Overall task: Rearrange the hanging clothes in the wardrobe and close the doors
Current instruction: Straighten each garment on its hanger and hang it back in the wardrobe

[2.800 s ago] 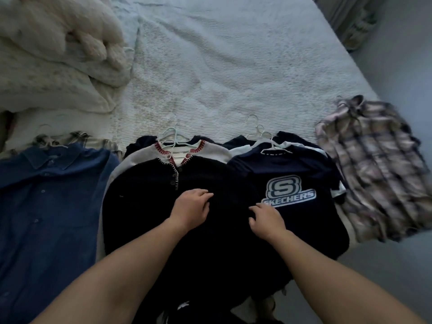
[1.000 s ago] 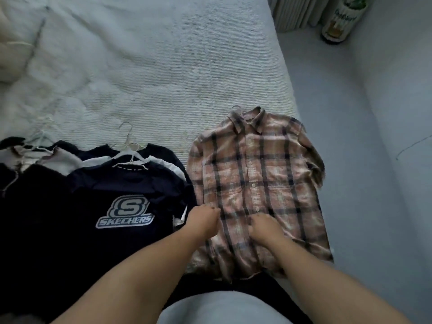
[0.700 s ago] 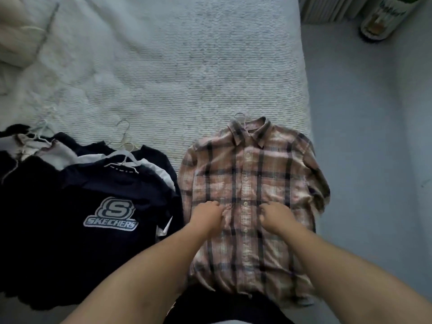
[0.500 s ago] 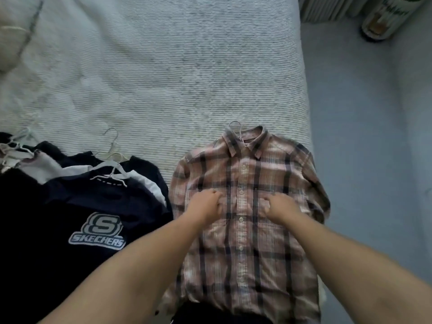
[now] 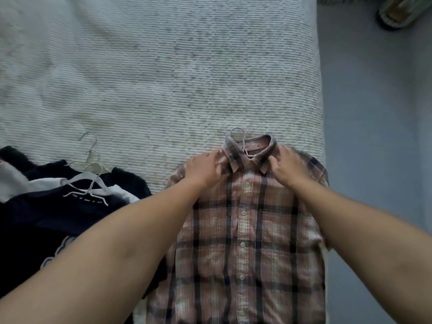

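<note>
While I am leaning over the bed (image 5: 163,66), a pile of dark shirts (image 5: 35,218) is lying at my far left on the ribbed white cover, each on a white hanger (image 5: 87,185), with thin wire hooks (image 5: 90,146) sticking out above the collars; my left hand (image 5: 203,170) is resting on the left shoulder of the plaid shirt (image 5: 245,242), fingers reaching toward the collar, though motion blur is keeping me from telling whether they are pinching cloth or only pressing flat; the plaid shirt itself is lying buttoned and face up near the right edge of the bed, its lower hem running out of view at the bottom; its own hanger hook (image 5: 237,133) is poking out of the collar onto the cover; my right hand (image 5: 288,166) is sitting on the right shoulder beside the collar, fingers bent down into the fabric, the grip too blurred to call; grey floor (image 5: 374,136) is showing further right.
</note>
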